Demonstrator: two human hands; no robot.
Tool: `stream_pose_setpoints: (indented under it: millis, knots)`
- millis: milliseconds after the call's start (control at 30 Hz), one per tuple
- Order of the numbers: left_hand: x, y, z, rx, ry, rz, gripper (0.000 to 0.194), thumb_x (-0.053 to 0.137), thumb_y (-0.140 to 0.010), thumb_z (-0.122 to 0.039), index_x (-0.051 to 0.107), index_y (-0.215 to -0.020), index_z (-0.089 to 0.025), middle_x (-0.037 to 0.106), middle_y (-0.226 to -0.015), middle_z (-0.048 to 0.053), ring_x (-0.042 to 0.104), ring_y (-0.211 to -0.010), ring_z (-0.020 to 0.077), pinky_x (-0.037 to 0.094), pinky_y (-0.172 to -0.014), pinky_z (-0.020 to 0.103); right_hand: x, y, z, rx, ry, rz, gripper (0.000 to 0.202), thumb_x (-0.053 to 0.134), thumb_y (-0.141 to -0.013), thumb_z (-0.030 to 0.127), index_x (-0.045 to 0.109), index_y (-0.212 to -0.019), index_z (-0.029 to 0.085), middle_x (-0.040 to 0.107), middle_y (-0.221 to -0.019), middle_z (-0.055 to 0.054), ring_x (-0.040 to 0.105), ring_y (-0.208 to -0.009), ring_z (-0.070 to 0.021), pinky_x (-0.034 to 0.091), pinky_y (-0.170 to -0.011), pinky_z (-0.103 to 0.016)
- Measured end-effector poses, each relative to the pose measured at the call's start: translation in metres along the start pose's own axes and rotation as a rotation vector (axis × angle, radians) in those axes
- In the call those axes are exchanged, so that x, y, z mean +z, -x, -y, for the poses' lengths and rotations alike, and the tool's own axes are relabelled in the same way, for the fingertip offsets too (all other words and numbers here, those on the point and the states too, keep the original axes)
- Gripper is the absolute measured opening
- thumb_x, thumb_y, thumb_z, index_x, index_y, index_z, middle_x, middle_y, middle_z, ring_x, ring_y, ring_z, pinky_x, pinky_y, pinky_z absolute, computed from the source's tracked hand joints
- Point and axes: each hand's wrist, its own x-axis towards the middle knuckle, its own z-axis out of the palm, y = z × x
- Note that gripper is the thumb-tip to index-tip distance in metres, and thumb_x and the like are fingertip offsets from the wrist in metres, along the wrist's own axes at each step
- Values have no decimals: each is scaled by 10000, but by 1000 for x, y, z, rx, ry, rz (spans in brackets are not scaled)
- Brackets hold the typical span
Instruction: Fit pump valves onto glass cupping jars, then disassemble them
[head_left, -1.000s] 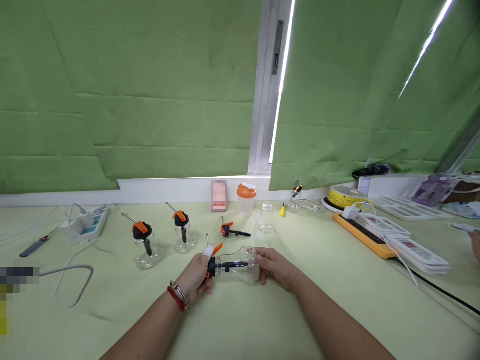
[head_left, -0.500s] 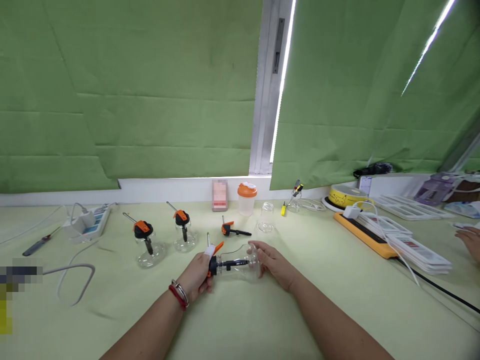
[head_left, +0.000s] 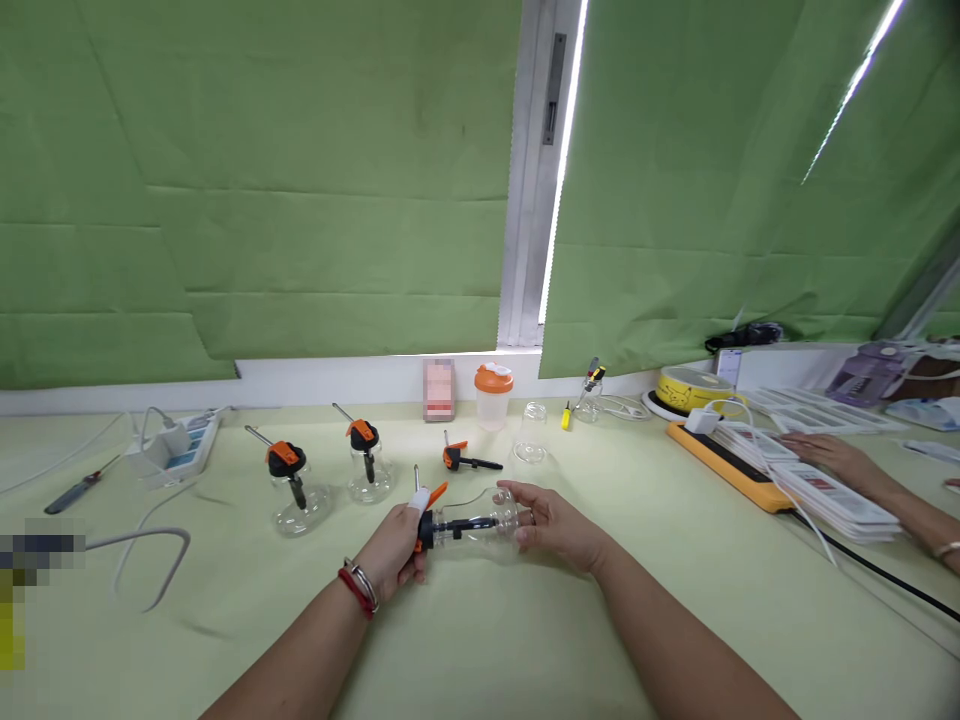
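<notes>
A clear glass bottle (head_left: 480,522) lies on its side between my hands, its black and orange cap toward the left and a black tube inside. My left hand (head_left: 396,545) is closed around the cap end. The fingers of my right hand (head_left: 551,522) are curved round the bottle's base. Behind them lies a separate black and orange cap (head_left: 454,457) with its black tube. An upside-down clear glass (head_left: 532,435) stands to its right. Two capped glass bottles, one nearer (head_left: 300,505) and one farther (head_left: 370,478), stand at the left.
A cup with an orange lid (head_left: 493,395) stands at the back. On the right are an orange power strip (head_left: 727,467), stacked white trays (head_left: 847,500) and another person's hand (head_left: 840,460). A screwdriver (head_left: 79,490), a white power strip (head_left: 195,447) and cables lie left.
My right hand has shifted slightly, its fingers bent differently at the bottle's base. Another person's hand has moved in from the right over the white trays.
</notes>
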Motion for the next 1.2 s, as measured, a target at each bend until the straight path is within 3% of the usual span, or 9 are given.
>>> stream_pose_setpoints:
  millis: [267, 467, 633, 767, 967, 1200]
  knots:
    - [0, 1, -1, 1, -3, -5, 534, 309, -777, -702, 458, -679, -199, 432, -345, -44, 412, -283, 115, 233, -297, 188, 5, 0, 2, 28, 88, -49, 571, 676, -723, 481, 565, -1198, 185, 603, -988, -82, 524, -798, -164, 433, -660, -280]
    - [0, -1, 1, 2, 10, 4, 537, 301, -770, -707, 464, -689, -203, 433, -330, -48, 380, -271, 112, 313, -320, 214, 9, -1, 3, 45, 178, -108, 467, 560, -769, 588, 652, -941, 164, 578, -802, -25, 458, -601, -113, 394, -632, -279]
    - [-1, -2, 2, 11, 13, 14, 534, 311, -763, -714, 445, -661, -208, 437, -318, -45, 359, -254, 103, 263, -310, 205, 8, -6, -6, 36, 171, -137, 478, 507, -795, 610, 622, -868, 152, 519, -647, 6, 460, -568, -111, 390, -608, -272]
    - [-1, -1, 1, 11, 11, 19, 527, 304, -771, -708, 428, -644, -213, 445, -321, -41, 370, -256, 103, 282, -314, 207, 10, -8, -9, 33, 90, -172, 525, 529, -772, 622, 507, -1092, 207, 559, -702, 6, 492, -558, -115, 417, -554, -264]
    - [0, -2, 1, 8, 9, 14, 494, 308, -785, -686, 410, -667, -217, 435, -328, -51, 395, -264, 112, 237, -299, 197, 8, -5, -6, 45, 41, -141, 476, 561, -780, 572, 512, -1069, 196, 573, -785, -25, 547, -636, -132, 454, -549, -258]
    - [0, -1, 1, 10, -7, 5, 463, 304, -808, -647, 406, -672, -216, 439, -326, -50, 374, -259, 104, 266, -297, 195, -3, 2, -2, 4, 57, 5, 578, 754, -660, 375, 541, -1171, 210, 496, -1199, -97, 580, -770, -150, 483, -637, -288]
